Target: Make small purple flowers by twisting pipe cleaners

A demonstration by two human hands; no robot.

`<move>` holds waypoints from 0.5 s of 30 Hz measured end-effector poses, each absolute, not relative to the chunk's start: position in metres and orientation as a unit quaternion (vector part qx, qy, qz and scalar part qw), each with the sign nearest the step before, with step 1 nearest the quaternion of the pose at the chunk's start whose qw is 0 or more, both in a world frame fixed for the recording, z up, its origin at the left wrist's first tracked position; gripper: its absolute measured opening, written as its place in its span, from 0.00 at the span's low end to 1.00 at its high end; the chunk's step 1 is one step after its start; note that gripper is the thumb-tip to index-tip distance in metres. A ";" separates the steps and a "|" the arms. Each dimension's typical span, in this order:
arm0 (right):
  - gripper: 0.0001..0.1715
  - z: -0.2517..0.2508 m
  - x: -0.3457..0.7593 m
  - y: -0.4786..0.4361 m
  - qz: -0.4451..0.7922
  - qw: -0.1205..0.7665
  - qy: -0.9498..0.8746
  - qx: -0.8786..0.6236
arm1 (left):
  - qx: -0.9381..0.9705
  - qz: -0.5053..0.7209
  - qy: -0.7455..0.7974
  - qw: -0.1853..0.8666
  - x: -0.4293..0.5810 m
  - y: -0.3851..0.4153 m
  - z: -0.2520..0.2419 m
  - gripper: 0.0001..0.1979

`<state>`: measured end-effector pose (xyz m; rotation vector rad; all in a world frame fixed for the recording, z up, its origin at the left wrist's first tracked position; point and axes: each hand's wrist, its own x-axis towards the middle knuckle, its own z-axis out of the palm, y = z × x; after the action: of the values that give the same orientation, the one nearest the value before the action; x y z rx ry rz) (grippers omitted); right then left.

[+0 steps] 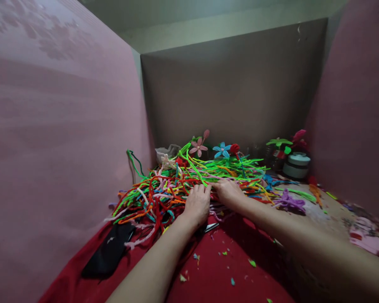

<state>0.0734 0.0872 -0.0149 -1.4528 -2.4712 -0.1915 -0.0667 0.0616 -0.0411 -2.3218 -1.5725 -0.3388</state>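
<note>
— Hands first: where are they?

— Left hand (196, 205) and right hand (228, 192) lie side by side, knuckles up, at the near edge of the tangled heap of bright fuzzy pipe cleaners (189, 181), which sits mid-desk against the pink partition.

— And the grip?

— Fingers of both hands are curled down into the strands. Whether either pinches a particular stem, I cannot tell; the fingertips are buried.

— How would those stems handle?

— Light, I'd judge, and bendy: a wire core under soft pile. They snag on each other, so pulling one likely drags its neighbours. Best taken near a free end and drawn out along its length.

— Anything else about?

— Finished pipe-cleaner flowers (221, 150) behind the heap, a round grey-and-white container (296, 165) to the right, a black flat object (109, 253) on the red cloth (214, 269) scattered with snippets.
</note>
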 end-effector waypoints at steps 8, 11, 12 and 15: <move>0.20 0.011 0.077 0.118 -0.111 0.204 -0.814 -0.532 | -0.810 -0.109 -0.552 0.165 -0.064 0.060 -0.041 0.22; 0.22 0.015 0.079 0.141 -0.113 0.205 -0.794 -0.561 | -0.809 -0.105 -0.554 0.166 -0.065 0.060 -0.043 0.23; 0.22 0.014 0.079 0.146 -0.111 0.199 -0.791 -0.567 | -0.809 -0.105 -0.554 0.166 -0.065 0.061 -0.043 0.23; 0.20 0.007 0.079 0.153 -0.098 0.164 -0.794 -0.577 | -0.811 -0.106 -0.551 0.167 -0.065 0.061 -0.044 0.23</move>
<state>0.0787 0.1531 0.0071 -1.6461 -2.2635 -0.2800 -0.0654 0.0609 -0.0441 -2.3076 -1.5677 -0.3027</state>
